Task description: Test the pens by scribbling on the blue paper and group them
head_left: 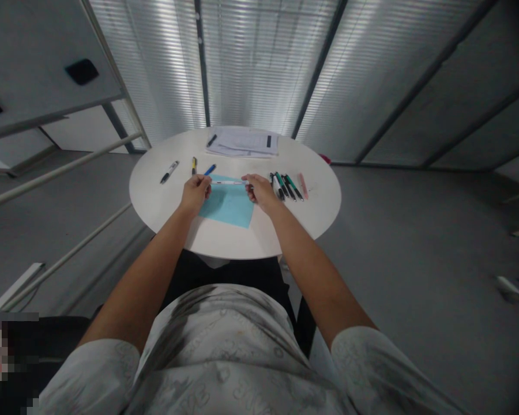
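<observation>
A thin white strip-like object (227, 183) is stretched level between my two hands, above a light blue sheet (229, 207). My left hand (195, 193) pinches its left end, and my right hand (258, 191) pinches the right end. Just beyond my left hand lie a yellow and black pen (194, 166) and a blue pen (210, 169). Several pens, green, black and white (285, 187), are grouped right of my right hand, beside a pinkish item (303, 186). What exactly the strip is cannot be made out.
The round white table (155, 199) holds a stack of papers (242, 143) at its far edge and a black and white marker (169, 172) at the left. Pale metal rails (69, 167) stand left of it. Blinds hang behind.
</observation>
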Action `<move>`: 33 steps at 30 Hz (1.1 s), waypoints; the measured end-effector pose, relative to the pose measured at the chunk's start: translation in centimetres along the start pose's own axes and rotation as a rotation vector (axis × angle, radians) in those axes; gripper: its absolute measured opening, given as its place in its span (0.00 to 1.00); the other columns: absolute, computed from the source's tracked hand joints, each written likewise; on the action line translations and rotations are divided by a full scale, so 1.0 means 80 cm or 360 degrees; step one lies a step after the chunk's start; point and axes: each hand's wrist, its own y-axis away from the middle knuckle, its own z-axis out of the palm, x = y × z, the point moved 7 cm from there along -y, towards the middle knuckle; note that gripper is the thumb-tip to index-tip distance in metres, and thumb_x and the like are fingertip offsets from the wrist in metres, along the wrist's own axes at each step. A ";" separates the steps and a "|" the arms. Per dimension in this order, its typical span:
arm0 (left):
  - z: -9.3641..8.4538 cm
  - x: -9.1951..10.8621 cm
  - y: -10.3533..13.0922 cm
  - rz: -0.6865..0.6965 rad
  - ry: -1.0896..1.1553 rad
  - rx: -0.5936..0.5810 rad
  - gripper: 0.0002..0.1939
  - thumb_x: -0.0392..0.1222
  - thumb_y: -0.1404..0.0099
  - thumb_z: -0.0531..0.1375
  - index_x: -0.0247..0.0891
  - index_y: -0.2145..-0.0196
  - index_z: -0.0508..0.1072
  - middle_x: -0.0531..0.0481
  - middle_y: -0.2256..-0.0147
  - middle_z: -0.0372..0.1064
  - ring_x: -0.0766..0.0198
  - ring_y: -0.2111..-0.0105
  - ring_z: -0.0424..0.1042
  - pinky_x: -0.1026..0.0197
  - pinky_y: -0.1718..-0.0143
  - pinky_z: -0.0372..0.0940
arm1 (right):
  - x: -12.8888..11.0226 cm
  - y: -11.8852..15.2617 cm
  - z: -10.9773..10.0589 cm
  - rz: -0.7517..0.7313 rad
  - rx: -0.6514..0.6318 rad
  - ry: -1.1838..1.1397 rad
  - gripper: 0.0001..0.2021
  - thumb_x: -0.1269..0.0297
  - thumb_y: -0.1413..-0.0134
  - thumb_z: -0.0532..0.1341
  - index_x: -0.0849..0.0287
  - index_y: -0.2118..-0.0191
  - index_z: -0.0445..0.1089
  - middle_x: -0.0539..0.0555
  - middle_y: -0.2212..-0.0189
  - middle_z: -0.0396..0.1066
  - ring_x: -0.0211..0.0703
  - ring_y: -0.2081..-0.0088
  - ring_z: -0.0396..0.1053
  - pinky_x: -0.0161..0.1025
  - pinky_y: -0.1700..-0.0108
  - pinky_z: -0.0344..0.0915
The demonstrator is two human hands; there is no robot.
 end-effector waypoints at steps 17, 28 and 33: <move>-0.001 0.001 0.000 0.0012 0.0023 -0.0018 0.11 0.42 0.35 0.65 0.39 0.72 0.67 0.57 0.81 0.63 0.72 0.85 0.57 0.67 0.83 0.52 | 0.005 -0.006 -0.004 0.0005 0.0060 -0.0122 0.08 0.61 0.31 0.59 0.58 0.61 0.70 0.44 0.73 0.67 0.24 0.85 0.55 0.27 0.83 0.47; 0.000 -0.003 -0.002 -0.0021 0.0118 -0.0014 0.10 0.41 0.35 0.66 0.39 0.69 0.68 0.56 0.78 0.66 0.73 0.84 0.58 0.68 0.83 0.52 | 0.002 -0.002 -0.004 0.0045 0.0060 -0.0108 0.06 0.66 0.33 0.60 0.58 0.65 0.67 0.41 0.80 0.59 0.25 0.85 0.52 0.27 0.83 0.46; -0.002 -0.006 -0.005 -0.0031 0.0081 0.0009 0.10 0.42 0.35 0.65 0.39 0.70 0.68 0.56 0.80 0.65 0.72 0.85 0.58 0.67 0.84 0.51 | 0.002 -0.004 -0.005 0.0019 0.0100 -0.0090 0.05 0.68 0.34 0.59 0.57 0.65 0.65 0.41 0.76 0.62 0.25 0.85 0.53 0.27 0.83 0.47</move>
